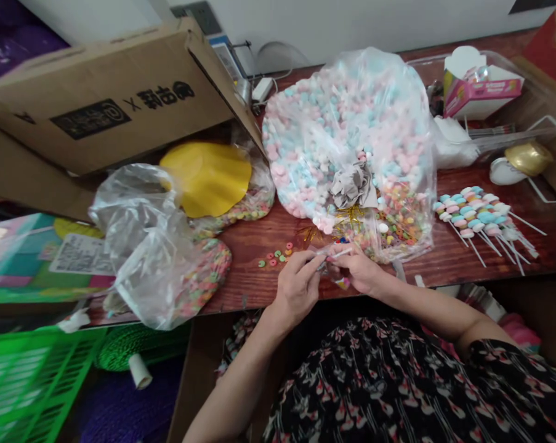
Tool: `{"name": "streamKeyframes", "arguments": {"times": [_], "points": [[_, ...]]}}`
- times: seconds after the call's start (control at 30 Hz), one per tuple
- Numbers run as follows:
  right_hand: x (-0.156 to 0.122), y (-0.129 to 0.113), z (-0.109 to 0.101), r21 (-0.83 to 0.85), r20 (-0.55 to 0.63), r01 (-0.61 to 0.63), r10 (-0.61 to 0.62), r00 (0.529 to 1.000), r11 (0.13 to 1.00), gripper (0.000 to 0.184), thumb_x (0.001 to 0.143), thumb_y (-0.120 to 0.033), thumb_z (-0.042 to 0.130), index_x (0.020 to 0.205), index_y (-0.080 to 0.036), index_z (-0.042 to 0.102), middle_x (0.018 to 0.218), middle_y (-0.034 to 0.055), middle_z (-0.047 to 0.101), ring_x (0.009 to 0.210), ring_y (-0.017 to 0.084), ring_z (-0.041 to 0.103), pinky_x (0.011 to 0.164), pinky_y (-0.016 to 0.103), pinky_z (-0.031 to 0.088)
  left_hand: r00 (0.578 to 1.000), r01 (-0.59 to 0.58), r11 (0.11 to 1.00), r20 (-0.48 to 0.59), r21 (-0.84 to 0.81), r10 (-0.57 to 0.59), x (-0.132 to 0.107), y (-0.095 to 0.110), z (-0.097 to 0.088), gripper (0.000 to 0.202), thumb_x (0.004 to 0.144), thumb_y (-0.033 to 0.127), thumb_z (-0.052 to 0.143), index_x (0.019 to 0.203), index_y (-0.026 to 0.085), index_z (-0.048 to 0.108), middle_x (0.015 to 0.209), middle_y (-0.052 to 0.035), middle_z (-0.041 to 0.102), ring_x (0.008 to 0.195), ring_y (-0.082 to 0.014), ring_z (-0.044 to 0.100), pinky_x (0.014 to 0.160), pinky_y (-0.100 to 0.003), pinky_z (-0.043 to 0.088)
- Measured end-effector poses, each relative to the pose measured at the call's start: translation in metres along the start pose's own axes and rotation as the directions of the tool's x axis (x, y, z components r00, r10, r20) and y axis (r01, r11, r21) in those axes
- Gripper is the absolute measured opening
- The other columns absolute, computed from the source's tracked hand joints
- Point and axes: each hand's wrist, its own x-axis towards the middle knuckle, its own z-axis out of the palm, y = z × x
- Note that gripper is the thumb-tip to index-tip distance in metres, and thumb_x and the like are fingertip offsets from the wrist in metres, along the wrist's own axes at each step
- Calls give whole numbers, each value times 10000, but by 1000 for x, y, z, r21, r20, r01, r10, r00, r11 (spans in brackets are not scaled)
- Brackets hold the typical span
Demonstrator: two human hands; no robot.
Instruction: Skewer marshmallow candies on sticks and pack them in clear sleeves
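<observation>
My left hand (296,289) and my right hand (358,271) meet at the table's front edge. Their fingers pinch a small clear plastic sleeve (326,253) with a thin white stick (337,251) in it. Several small coloured candy rings (275,258) lie on the wood just left of my hands. Behind my right hand stands a large clear bag of pastel pink and blue candies (346,135). A heap of multicoloured candy rings (400,215) lies in clear plastic at its lower right.
The wooden table (254,258) holds candy skewers on white sticks (476,215) at right. A flattened cardboard box (106,101), a yellow disc (206,178) and a clear bag of candy rings (199,277) crowd the left. A green crate (32,381) sits below.
</observation>
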Motion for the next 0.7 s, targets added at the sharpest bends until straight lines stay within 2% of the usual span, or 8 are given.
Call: {"name": "streamKeyframes", "arguments": {"times": [0.1, 0.2, 0.27, 0.37, 0.43, 0.53, 0.57, 0.7], "points": [[-6, 23, 8, 21, 151, -268, 262, 953, 963, 237, 680, -351, 644, 619, -186, 484, 477, -71, 454, 425, 62, 344, 445, 206, 240, 998, -19, 994, 54, 109, 14, -34, 2, -24, 294, 833, 67, 572, 1073, 198, 681, 988, -83, 666, 906, -169, 620, 806, -286, 521], [-17, 33, 4, -223, 229, -179, 230, 946, 958, 117, 748, -258, 584, 680, -171, 545, 549, -46, 541, 488, 69, 429, 500, 200, 321, 955, 246, 958, 129, 150, -265, -89, -7, -72, 210, 853, 151, 562, 1027, 187, 675, 965, -74, 670, 876, -165, 637, 777, -268, 525], [-24, 29, -5, -451, 266, 22, 111, 958, 892, 73, 789, -184, 551, 725, -164, 581, 638, -27, 589, 587, 81, 490, 598, 212, 381, 781, 457, 836, 313, 303, -540, -122, -16, -109, 210, 845, 228, 556, 1009, 191, 682, 929, -64, 680, 841, -182, 652, 752, -289, 530], [-30, 16, -20, -663, 319, 218, 7, 948, 716, 116, 826, -120, 519, 763, -161, 608, 699, -13, 606, 643, 93, 506, 654, 227, 392, 425, 406, 611, 451, 680, -785, -139, -24, -136, 228, 731, 346, 663, 889, 192, 719, 819, -70, 676, 800, -267, 659, 716, -381, 531], [-32, 10, -24, -707, 330, 250, -5, 944, 662, 132, 850, -116, 506, 794, -157, 618, 717, -4, 614, 651, 99, 520, 664, 231, 401, 476, 312, 594, 420, 741, -773, -121, -24, -120, 250, 784, 380, 614, 888, 175, 711, 844, -97, 671, 850, -290, 648, 755, -413, 521], [-34, 9, -24, -771, 346, 336, -88, 934, 541, 144, 879, -117, 489, 843, -156, 623, 784, 26, 645, 716, 125, 555, 715, 255, 420, 778, 191, 819, 425, 542, -463, -64, -16, -56, 264, 877, 327, 520, 1040, 179, 666, 1056, -113, 658, 1015, -243, 599, 894, -363, 487], [-35, 10, -25, -800, 358, 375, -129, 925, 469, 151, 886, -115, 481, 849, -155, 622, 802, 38, 651, 738, 137, 558, 733, 268, 422, 825, 102, 862, 442, 497, -352, -44, -12, -31, 263, 875, 284, 514, 1075, 178, 649, 1090, -117, 644, 1034, -243, 581, 893, -357, 482], [-49, 11, -44, -888, 334, 395, -260, 906, 236, 178, 904, -115, 449, 860, -161, 615, 834, 65, 659, 789, 168, 557, 772, 296, 420, 796, -233, 888, 603, 397, -61, 6, -5, 37, 283, 833, 179, 525, 1098, 150, 620, 1077, -135, 625, 995, -283, 556, 817, -406, 480]]}}
